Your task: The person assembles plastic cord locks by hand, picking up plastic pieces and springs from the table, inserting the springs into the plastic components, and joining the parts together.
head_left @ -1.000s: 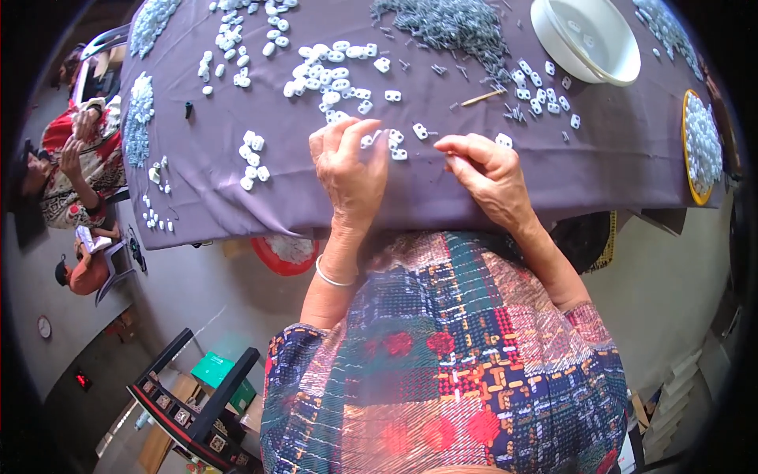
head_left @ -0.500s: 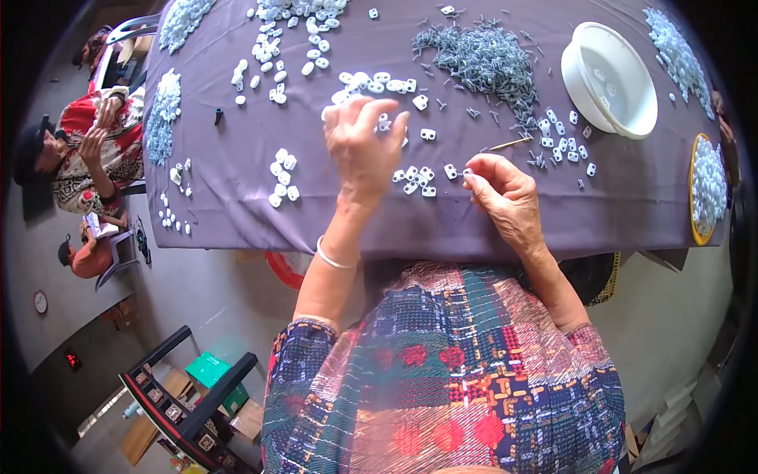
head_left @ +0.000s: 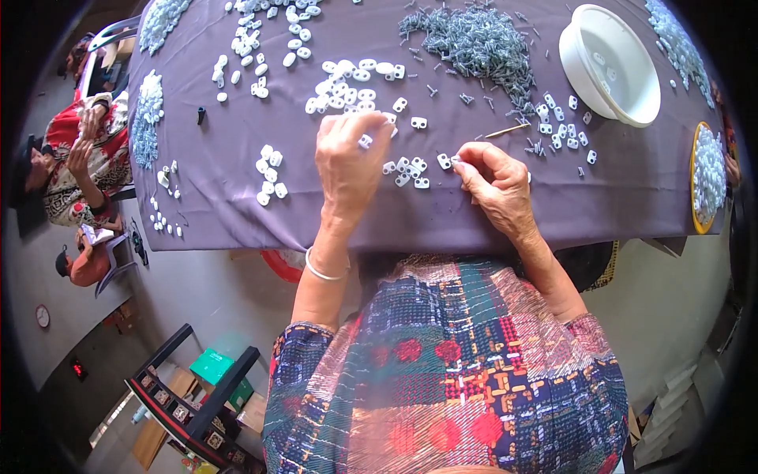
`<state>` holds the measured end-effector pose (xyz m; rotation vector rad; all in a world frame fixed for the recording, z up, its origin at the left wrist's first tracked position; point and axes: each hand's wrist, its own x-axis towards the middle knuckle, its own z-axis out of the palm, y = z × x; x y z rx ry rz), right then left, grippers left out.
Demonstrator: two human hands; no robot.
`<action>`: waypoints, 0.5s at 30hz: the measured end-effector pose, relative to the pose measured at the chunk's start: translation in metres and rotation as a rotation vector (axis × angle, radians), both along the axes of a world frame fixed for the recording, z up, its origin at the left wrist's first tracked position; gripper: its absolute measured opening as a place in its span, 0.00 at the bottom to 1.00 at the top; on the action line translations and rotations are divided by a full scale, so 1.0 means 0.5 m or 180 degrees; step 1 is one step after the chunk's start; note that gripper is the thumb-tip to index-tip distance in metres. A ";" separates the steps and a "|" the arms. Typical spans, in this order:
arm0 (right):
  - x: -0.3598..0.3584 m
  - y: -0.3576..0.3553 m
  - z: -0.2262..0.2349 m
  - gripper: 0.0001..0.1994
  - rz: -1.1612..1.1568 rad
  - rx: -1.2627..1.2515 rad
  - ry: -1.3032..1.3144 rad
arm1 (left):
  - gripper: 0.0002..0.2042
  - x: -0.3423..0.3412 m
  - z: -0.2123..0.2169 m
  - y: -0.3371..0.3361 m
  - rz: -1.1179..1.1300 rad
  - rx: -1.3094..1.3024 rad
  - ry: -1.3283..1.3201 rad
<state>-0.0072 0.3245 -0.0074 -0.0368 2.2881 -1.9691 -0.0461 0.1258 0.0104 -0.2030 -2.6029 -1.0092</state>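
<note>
Piece in our right hand: we pinch a small white plastic piece [head_left: 455,160] at our fingertips; it is too small for us to tell which way its long axis runs.
Where it is: just above the purple cloth [head_left: 616,189], near the table's front edge, right beside a small cluster of white pieces [head_left: 407,171].
Our right hand [head_left: 496,188]: fingers curled in, thumb and forefinger pressed together on the piece.
Our left hand [head_left: 350,162]: palm down, fingers bent over a white piece [head_left: 365,141] at their tips; we cannot tell whether it is gripped or only touched.
Thin stick [head_left: 508,130]: lies flat just beyond our right hand, long axis left to right, right end tilted slightly away from us.
Farther out: a heap of grey metal bits [head_left: 474,39] beyond the stick, a bigger group of white pieces [head_left: 351,83] beyond our left hand.
Right side: a white bowl [head_left: 612,63], tilted, and a yellow-rimmed dish [head_left: 707,178] at the table's edge.
Left: other people sit by the table's far end.
</note>
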 end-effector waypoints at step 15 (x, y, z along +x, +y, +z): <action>0.005 0.000 0.004 0.05 0.0049 0.0114 0.0181 | 0.07 0.066 0.015 -0.033 0.0348 -0.0251 -0.0191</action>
